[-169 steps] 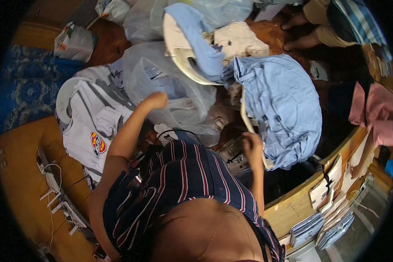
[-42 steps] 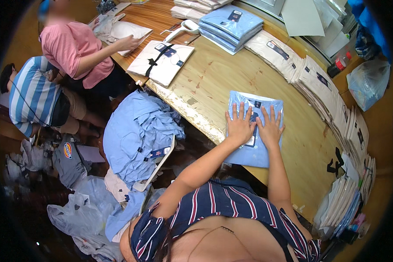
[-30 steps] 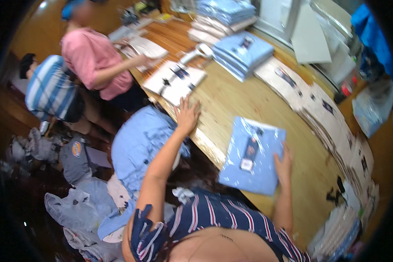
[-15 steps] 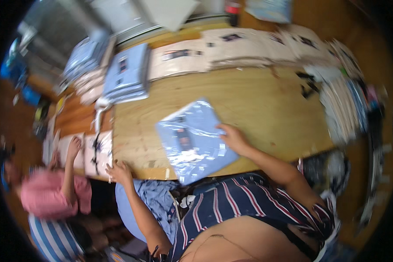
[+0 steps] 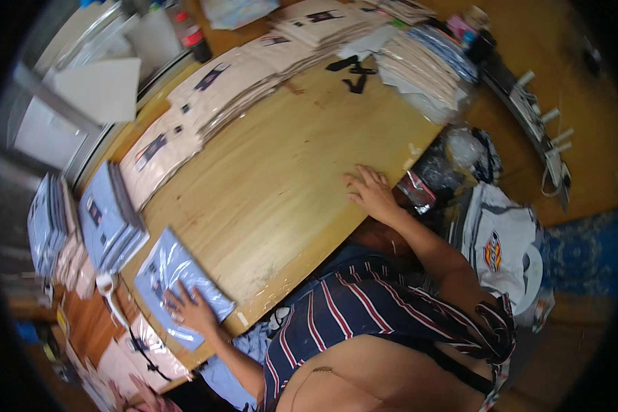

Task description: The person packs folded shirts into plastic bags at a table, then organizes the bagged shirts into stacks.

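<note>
While the wooden counter (image 5: pixel 281 199) fills most of the view, rows of cream folded shirt packs (image 5: pixel 220 89) line its far edge and a stack of light blue packs (image 5: pixel 106 223) sits at the left end. Nearer the person lies a light blue shirt in a clear plastic bag (image 5: pixel 175 285), flat on the counter's near left corner (just beside the blue stack). On it rests the left hand (image 5: pixel 192 310), palm down, fingers spread across the bag. Well apart, the right hand (image 5: pixel 372 193) lies flat on bare wood near the counter's right edge, fingers slightly spread, holding nothing.
</note>
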